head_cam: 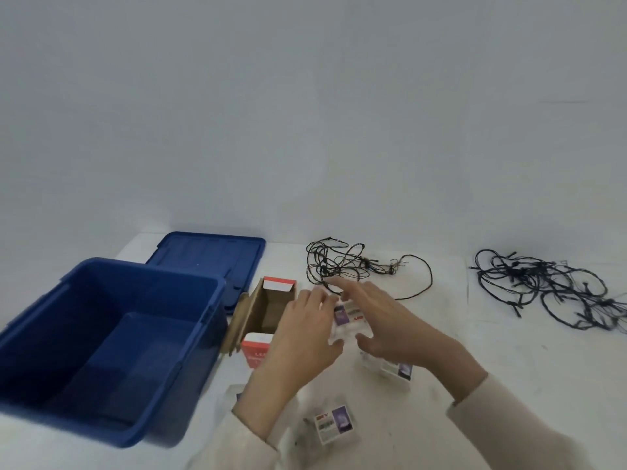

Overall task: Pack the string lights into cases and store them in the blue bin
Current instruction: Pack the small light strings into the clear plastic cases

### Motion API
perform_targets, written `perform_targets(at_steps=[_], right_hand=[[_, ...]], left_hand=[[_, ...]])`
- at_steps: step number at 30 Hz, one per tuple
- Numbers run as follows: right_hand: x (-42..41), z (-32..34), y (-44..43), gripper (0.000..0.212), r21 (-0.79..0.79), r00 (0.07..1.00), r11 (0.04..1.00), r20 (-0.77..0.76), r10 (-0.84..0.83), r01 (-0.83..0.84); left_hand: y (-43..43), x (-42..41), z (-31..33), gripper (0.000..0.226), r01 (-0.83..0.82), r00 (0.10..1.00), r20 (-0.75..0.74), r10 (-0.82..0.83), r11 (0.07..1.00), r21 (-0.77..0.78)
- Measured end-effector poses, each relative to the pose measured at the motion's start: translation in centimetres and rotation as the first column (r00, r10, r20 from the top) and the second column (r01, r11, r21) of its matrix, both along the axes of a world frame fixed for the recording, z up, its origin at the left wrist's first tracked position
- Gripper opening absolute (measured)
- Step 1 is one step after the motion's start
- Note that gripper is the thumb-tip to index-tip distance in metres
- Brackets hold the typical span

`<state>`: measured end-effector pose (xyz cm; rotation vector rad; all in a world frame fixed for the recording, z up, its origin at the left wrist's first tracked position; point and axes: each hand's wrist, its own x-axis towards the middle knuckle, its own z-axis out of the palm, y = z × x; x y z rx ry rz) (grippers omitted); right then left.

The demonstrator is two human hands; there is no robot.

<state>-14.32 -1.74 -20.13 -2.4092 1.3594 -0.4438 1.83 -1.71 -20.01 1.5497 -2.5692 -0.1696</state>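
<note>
An empty blue bin [101,337] stands at the left of the white table, its lid [210,256] lying flat behind it. An open cardboard box [264,310] with red-and-white flaps lies beside the bin. A tangle of dark string lights [356,266] lies at the middle back, a second tangle [556,286] at the right. A clear plastic case [349,318] with a printed label sits between my hands. My left hand [302,337] and my right hand [383,320] hover around it with fingers spread; contact is blurred.
Two more clear labelled cases lie on the table, one [336,424] near the front edge between my sleeves, the other [393,368] partly under my right hand. A plain wall rises behind the table.
</note>
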Motion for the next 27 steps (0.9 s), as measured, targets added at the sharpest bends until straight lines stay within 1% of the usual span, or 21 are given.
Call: perform_targets(at_steps=[3, 6, 8, 11, 14, 16, 18, 20, 22, 24, 27], right_hand=[[0.9, -1.7, -1.6, 0.092, 0.060, 0.995, 0.998, -0.099, 0.028, -0.022], [1.4, -2.8, -2.1, 0.094, 0.141, 0.985, 0.990, -0.170, 0.025, -0.001], [1.4, -3.3, -2.0, 0.093, 0.210, 0.984, 0.977, -0.178, 0.019, 0.019], [0.9, -3.8, -1.8, 0.089, 0.272, 0.995, 0.961, -0.094, -0.030, 0.055], [0.0, -3.9, -1.3, 0.077, 0.249, 0.989, 0.963, 0.081, -0.125, 0.101], [-0.7, -3.5, -0.8, 0.065, 0.237, 0.966, 0.962, 0.182, -0.183, 0.137], [-1.5, -3.3, -0.1, 0.058, 0.244, 0.947, 0.956, 0.232, -0.223, 0.166], [-2.6, -3.1, 0.6, 0.053, 0.254, 0.933, 0.948, 0.251, -0.258, 0.194], [-3.8, -2.9, 1.5, 0.048, 0.260, 0.916, 0.938, 0.268, -0.299, 0.230], [-5.2, -2.6, 2.7, 0.044, 0.255, 0.896, 0.926, 0.279, -0.345, 0.277], [-8.5, -1.9, 5.1, 0.040, 0.242, 0.868, 0.905, 0.282, -0.410, 0.349]], left_hand=[[-0.2, -0.6, -1.9, 0.045, -0.096, 0.988, 0.123, 0.095, 0.995, 0.000], [-0.1, -1.2, -3.0, 0.041, -0.107, 0.968, 0.232, 0.101, 0.994, 0.012], [-0.1, -1.4, -3.4, 0.041, -0.114, 0.963, 0.253, 0.098, 0.992, 0.048], [-0.2, -1.5, -3.8, 0.042, -0.168, 0.968, 0.210, 0.140, 0.978, 0.122], [-0.2, -1.8, -3.9, 0.044, -0.212, 0.968, 0.177, 0.178, 0.958, 0.195], [0.0, -2.0, -3.9, 0.049, -0.234, 0.968, 0.146, 0.204, 0.944, 0.234], [0.2, -2.2, -3.7, 0.057, -0.265, 0.964, 0.099, 0.247, 0.925, 0.272], [0.6, -2.5, -3.1, 0.061, -0.283, 0.958, 0.049, 0.281, 0.918, 0.278], [1.1, -3.5, -2.3, 0.062, -0.250, 0.967, 0.000, 0.256, 0.945, 0.213], [1.8, -5.5, -1.6, 0.061, -0.176, 0.976, -0.099, 0.194, 0.969, 0.171], [3.3, -10.0, -0.9, 0.058, -0.053, 0.957, -0.270, 0.107, 0.979, 0.198]])
